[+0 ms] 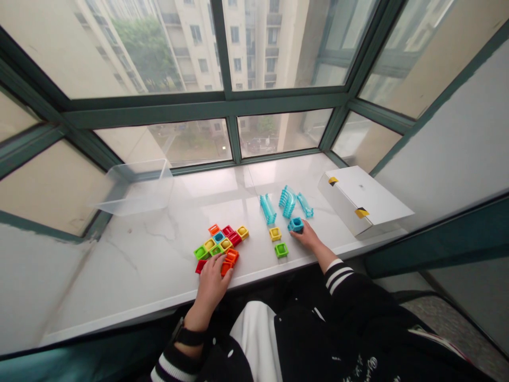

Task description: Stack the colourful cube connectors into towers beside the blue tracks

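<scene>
My right hand (307, 239) grips a cyan hollow square block (296, 225) with its fingertips. Just left of it lie a yellow square block (275, 234) and a green square block (281, 250), apart from each other. My left hand (210, 286) lies at the near edge of a joined cluster of colourful square blocks (218, 245), its fingers on orange blocks (227, 262). Beyond my right hand, several clear cyan ribbed curved pieces (287, 203) lie on the marble sill.
The white marble sill (159, 239) runs along a green-framed window. A clear plastic storage box (135, 188) stands at its far left, and a white cardboard box (360, 199) with yellow-black tape stands at the right. My dark striped sleeves and lap fill the near side.
</scene>
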`<state>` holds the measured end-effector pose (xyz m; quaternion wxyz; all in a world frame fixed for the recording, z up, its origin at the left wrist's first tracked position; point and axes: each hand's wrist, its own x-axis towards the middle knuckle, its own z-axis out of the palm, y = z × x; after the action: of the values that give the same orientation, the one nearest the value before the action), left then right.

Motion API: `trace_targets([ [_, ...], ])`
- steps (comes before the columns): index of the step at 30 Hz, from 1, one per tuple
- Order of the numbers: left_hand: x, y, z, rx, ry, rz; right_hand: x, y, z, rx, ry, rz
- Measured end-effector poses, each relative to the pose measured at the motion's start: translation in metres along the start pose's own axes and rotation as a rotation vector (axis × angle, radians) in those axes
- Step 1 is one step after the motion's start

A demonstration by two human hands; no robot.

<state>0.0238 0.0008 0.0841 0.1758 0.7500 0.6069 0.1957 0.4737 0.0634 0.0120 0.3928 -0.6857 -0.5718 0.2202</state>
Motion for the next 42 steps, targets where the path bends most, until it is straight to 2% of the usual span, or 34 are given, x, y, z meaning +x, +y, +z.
trace_targets([
  [11,0.001,-0.005,-0.003,-0.049,0.032,0.025,-0.005,0.002,-0.002,0.104,-0.003,0.108],
  [16,0.0,-0.01,-0.006,-0.066,0.065,0.044,-0.027,0.0,-0.006,0.234,0.072,0.242],
  [19,0.0,-0.013,-0.007,-0.061,0.081,0.046,-0.047,-0.006,-0.01,0.237,0.121,0.237],
  [23,0.0,-0.018,-0.008,-0.035,0.089,0.04,-0.069,-0.028,-0.016,0.13,0.099,0.155],
  [29,-0.006,-0.028,-0.013,0.005,0.063,-0.018,-0.074,-0.098,-0.014,0.136,0.079,-0.113],
  [32,-0.01,-0.031,-0.016,0.002,0.06,-0.02,-0.07,-0.134,-0.001,0.159,-0.013,-0.254],
  [35,-0.015,-0.028,-0.017,-0.009,0.038,0.026,-0.068,-0.16,0.023,0.16,-0.219,-0.369],
  [39,-0.018,-0.017,-0.016,0.003,0.012,0.127,-0.074,-0.178,0.069,0.071,-0.485,-0.5],
  [42,-0.018,-0.01,-0.015,0.008,0.01,0.168,-0.081,-0.184,0.102,-0.047,-0.612,-0.538],
])
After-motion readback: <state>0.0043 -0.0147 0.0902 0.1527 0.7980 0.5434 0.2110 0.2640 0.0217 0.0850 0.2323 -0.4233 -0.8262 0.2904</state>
